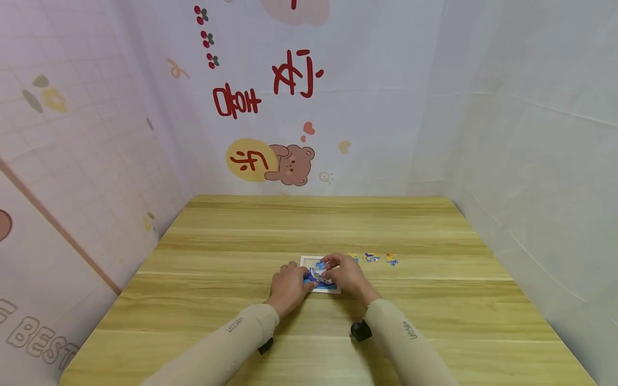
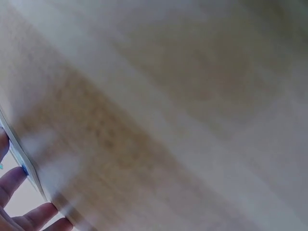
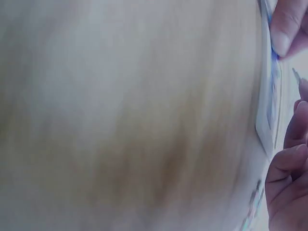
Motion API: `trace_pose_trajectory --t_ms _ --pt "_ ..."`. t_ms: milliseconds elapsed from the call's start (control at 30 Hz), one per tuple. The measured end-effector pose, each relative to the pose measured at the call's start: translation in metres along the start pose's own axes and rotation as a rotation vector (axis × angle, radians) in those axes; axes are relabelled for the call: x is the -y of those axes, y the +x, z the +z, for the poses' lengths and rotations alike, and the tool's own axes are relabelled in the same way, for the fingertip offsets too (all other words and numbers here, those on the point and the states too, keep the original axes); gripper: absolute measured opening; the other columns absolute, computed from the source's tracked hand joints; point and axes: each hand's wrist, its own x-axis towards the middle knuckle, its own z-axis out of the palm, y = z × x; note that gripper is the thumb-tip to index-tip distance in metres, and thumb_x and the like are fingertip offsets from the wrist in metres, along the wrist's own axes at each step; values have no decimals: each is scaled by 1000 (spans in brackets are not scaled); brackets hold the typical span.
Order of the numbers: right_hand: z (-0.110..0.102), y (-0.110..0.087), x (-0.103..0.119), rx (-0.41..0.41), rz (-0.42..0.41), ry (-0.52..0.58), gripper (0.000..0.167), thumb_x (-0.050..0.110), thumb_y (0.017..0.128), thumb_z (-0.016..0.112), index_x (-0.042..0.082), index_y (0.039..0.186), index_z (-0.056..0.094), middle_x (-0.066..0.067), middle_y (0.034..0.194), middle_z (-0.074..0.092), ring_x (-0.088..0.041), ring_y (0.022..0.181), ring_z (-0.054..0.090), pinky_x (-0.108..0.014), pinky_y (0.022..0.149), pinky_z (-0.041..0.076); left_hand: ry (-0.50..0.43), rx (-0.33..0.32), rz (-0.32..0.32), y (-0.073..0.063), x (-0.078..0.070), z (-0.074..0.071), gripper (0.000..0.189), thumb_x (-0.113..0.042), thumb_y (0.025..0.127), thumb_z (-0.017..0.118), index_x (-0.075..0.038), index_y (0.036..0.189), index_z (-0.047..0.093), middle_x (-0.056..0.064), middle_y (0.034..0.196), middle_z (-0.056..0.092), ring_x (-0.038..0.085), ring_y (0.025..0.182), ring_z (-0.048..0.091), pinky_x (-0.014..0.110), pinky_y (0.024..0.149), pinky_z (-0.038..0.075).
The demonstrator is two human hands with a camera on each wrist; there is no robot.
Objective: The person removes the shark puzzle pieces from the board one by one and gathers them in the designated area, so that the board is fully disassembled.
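A small white-rimmed puzzle tray (image 1: 302, 260) lies on the table with blue and purple pieces fitted in its near part. My left hand (image 1: 288, 287) rests at its left side, thumb over the near pieces. In the left wrist view, the fingers (image 2: 36, 215) are spread along the tray's edge (image 2: 30, 169). Over the tray, my right hand (image 1: 345, 273) pinches a light-blue puzzle piece (image 1: 319, 266) between thumb and fingers. The right wrist view shows that piece (image 3: 295, 74) edge-on at the fingertips, above the tray rim (image 3: 263, 130); the curled right hand (image 3: 290, 178) partly leaves the frame.
Loose yellow-and-blue puzzle pieces (image 1: 391, 259) lie to the right of the tray, with another cluster (image 1: 371, 257) closer to the right hand. The wooden table (image 1: 425, 332) runs back to a printed white cloth wall (image 1: 376, 107).
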Motion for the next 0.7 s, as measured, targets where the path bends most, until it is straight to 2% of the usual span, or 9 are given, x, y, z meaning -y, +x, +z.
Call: trace_pose_trajectory --t_ms 200,333,500,700 --pt "-28 -2 -9 -36 64 73 30 -1 86 72 4 115 68 -6 94 65 -17 78 59 -30 67 50 -16 11 -12 0 1 -2 40 -41 85 77 -13 114 74 7 97 60 28 94 56 47 77 45" --pt "-61 -9 -30 -22 87 116 33 -1 87 71 0 119 65 -9 96 62 -18 75 57 -28 63 48 -11 9 -9 -1 0 -2 40 -41 85 77 -13 113 74 5 95 60 26 92 56 45 75 45" --pt "-95 -22 -58 -18 136 71 33 3 88 71 -2 120 63 -7 94 62 -17 71 54 -27 60 45 -19 11 0 -1 0 -3 41 -41 85 77 -12 114 74 5 93 59 25 89 55 44 73 44" --pt "-110 -27 -71 1 161 27 34 5 88 72 -2 120 62 -6 92 61 -16 70 52 -28 59 44 -25 -2 -6 0 1 -1 41 -42 85 77 -13 114 74 5 94 59 26 91 55 45 75 45"
